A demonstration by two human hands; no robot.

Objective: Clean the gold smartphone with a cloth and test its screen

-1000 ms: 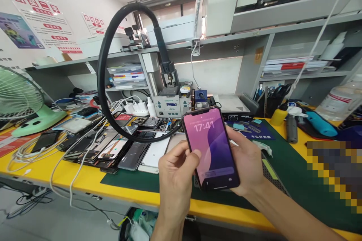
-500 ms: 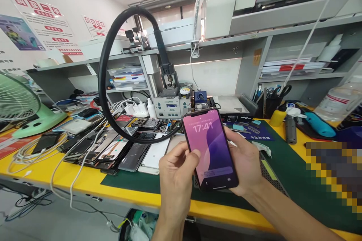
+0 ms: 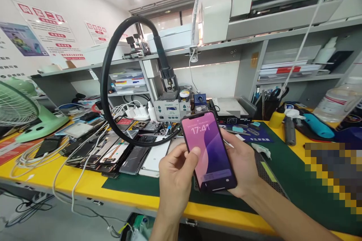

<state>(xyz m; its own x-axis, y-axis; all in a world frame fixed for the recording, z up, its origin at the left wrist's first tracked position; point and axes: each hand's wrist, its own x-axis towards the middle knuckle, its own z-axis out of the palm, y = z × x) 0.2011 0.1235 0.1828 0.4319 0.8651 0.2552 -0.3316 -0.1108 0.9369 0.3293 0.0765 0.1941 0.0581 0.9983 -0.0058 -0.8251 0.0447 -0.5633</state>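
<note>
A smartphone (image 3: 210, 152) with a lit pink and purple lock screen reading 17:41 is held up over the bench, tilted slightly. My right hand (image 3: 243, 162) grips it along its right edge, the fingers hidden behind it. On the other side, my left hand (image 3: 178, 169) is closed at the left edge, with the thumb lying over the screen's left part and the other fingers curled beside and behind the phone. Beneath the phone, a dark perforated pad (image 3: 268, 177) partly shows on the green mat (image 3: 285, 158).
Several phones and screen parts (image 3: 113, 150) lie piled at left beside white cables (image 3: 36, 158). A soldering or hot-air station (image 3: 171, 109) with a looping black hose (image 3: 106, 83) stands behind. Spray bottles (image 3: 290, 128) and a blue tool (image 3: 319, 125) sit right; a green fan (image 3: 42, 120) stands far left.
The camera view has shifted slightly, so the bench appears a little lower and moved sideways. Both hands keep their hold on the smartphone, and its screen looks the same.
</note>
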